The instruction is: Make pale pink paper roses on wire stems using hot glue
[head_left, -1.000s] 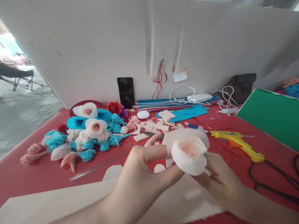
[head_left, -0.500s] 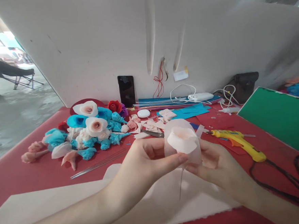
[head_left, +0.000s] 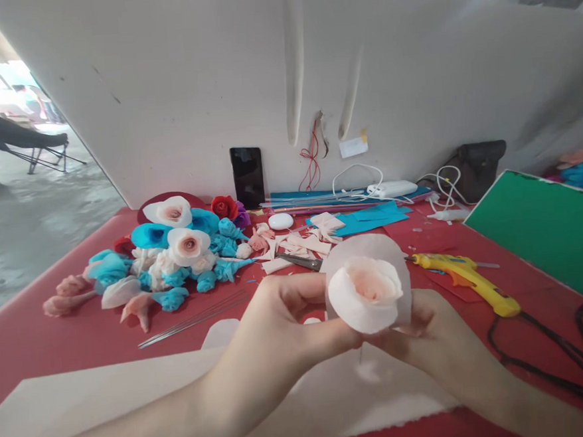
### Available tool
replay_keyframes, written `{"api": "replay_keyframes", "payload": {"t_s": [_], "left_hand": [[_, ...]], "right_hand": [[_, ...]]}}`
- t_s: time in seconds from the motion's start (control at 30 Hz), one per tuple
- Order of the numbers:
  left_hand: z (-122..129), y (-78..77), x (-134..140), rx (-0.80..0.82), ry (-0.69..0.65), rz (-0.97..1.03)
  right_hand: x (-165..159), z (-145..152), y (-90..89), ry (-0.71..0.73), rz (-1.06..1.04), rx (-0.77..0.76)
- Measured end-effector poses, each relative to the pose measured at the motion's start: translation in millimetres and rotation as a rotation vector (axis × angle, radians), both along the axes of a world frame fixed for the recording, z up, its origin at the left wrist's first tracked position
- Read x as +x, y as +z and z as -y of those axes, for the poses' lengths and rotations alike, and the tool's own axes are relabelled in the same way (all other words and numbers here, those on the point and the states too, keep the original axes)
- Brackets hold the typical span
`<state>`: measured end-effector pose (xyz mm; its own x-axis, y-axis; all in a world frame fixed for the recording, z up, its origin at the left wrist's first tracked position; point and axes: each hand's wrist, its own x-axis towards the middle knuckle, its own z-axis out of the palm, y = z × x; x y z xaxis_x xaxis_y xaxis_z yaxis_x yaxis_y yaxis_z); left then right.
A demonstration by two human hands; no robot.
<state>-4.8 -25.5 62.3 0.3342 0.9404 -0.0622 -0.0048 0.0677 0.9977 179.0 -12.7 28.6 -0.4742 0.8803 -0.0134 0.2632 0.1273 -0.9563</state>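
Note:
Between my hands is a pale pink paper flower (head_left: 371, 289), its rolled centre facing up toward me and a larger rounded petal standing behind it. A thin wire stem pokes out underneath. My left hand (head_left: 298, 318) pinches the flower's left side, thumb in front and fingers behind. From the right, my right hand (head_left: 424, 329) grips the lower edge and base, with some of its fingertips hidden behind the petals. Below them lies a large sheet of pale paper (head_left: 135, 409). Scissors (head_left: 302, 262), partly covered by the petal, rest just beyond my left hand.
Finished paper flowers (head_left: 188, 246) pile up at the left, near several thin wires (head_left: 193, 318). A yellow glue gun (head_left: 468, 279) with a black cord lies right. Paper scraps (head_left: 298, 244), blue paper (head_left: 371, 218), an upright phone (head_left: 247, 177) and a green board (head_left: 547, 234) stand farther back.
The flower has tipped so its centre faces me more, and the wire stem shows less below it. Both hands keep hold, the right one a little lower.

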Motion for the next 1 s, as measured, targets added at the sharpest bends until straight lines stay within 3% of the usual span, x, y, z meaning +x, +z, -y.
{"api": "replay_keyframes", "payload": {"t_s": [0.3,1.0], "left_hand": [[0.5,-0.6,-0.7,0.005,0.077,-0.01],[-1.8,-4.1,3.1,-0.076,0.037,0.166]], "right_hand": [[-1.8,0.4,-0.7,-0.052,0.066,0.007],[-0.9,-0.1,7.4,-0.019,-0.014,0.094]]}}
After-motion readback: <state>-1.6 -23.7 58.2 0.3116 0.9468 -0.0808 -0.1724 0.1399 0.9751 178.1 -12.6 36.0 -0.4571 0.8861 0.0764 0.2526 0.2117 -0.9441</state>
